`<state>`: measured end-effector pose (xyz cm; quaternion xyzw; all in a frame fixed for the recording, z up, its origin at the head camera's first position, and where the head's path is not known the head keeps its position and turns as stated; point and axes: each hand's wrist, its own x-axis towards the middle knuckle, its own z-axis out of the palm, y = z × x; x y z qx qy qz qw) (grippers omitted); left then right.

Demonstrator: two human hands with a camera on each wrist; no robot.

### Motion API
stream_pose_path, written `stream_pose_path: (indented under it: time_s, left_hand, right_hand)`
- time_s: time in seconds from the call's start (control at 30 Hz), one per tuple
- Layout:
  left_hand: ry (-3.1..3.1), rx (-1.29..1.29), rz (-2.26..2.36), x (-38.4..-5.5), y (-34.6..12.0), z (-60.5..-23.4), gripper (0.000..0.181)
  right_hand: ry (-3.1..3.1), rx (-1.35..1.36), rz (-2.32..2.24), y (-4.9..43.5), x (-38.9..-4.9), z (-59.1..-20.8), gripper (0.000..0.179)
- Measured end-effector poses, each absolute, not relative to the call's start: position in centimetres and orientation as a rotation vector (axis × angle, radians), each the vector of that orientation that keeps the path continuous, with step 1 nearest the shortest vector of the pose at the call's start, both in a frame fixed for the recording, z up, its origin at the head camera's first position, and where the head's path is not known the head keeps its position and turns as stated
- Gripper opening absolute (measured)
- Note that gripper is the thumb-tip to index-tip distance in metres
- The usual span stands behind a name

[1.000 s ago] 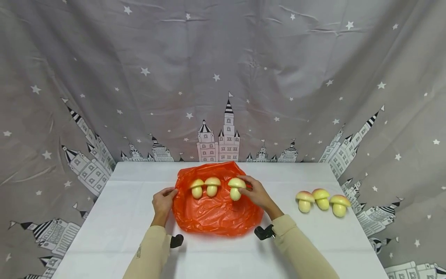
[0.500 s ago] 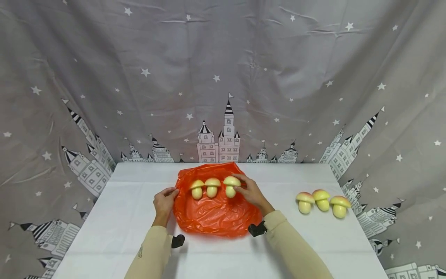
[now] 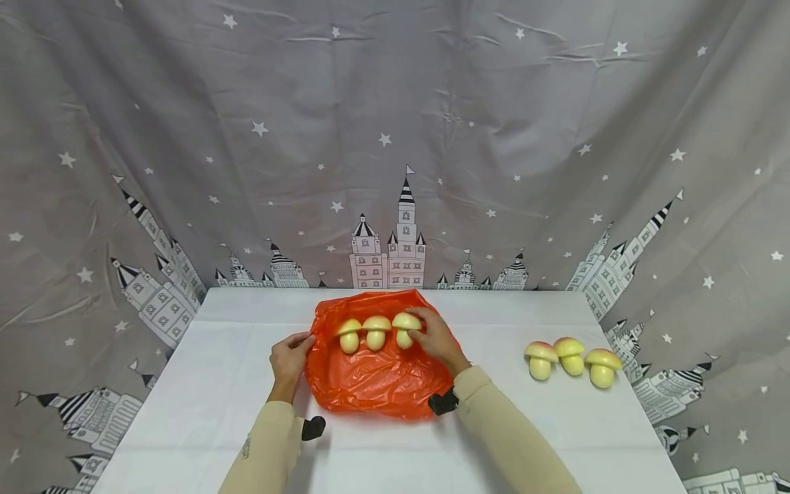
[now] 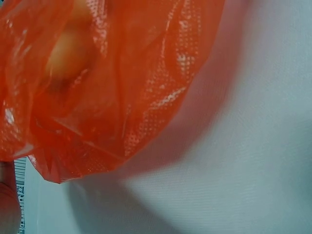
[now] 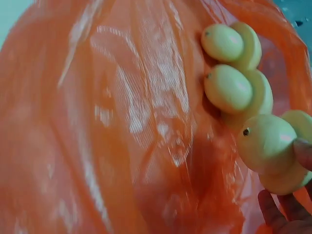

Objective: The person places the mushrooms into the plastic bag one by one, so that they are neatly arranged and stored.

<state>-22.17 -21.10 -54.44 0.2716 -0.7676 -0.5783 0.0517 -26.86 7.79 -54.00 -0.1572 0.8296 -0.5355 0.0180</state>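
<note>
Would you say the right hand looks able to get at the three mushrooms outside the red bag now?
Probably, though not at once: the right hand holds another mushroom at the red bag. Once freed, only the bag's edge and white tabletop lie between it and the three mushrooms.

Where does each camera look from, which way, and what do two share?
Head: worn on the head, facing forward and down at the table, red bag and backdrop; left hand, right hand and sleeves show.
Left wrist: worn on that wrist, facing the bag's side and table; a sliver of left hand shows lower left.
Right wrist: on that wrist, facing into the bag; right hand's fingers show.
Shared: head and right wrist views both show the three mushrooms at the bag.
</note>
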Motion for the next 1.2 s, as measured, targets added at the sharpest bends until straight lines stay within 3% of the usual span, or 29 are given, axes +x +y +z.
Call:
stream_pose_path:
  time_s: [0.77,1.2]
  left_hand:
    - [-2.346,0.790,-1.753,-21.9,-21.3,-55.1,0.031]
    - [-2.358,0.813,-1.779,-22.0,-21.5,-54.9,0.033]
  right_hand:
    - [2.835,-0.307,-1.442,5.5,-27.3,-56.4,0.041]
    - [2.809,-0.415,-1.384,5.1,-27.5,-55.7,0.051]
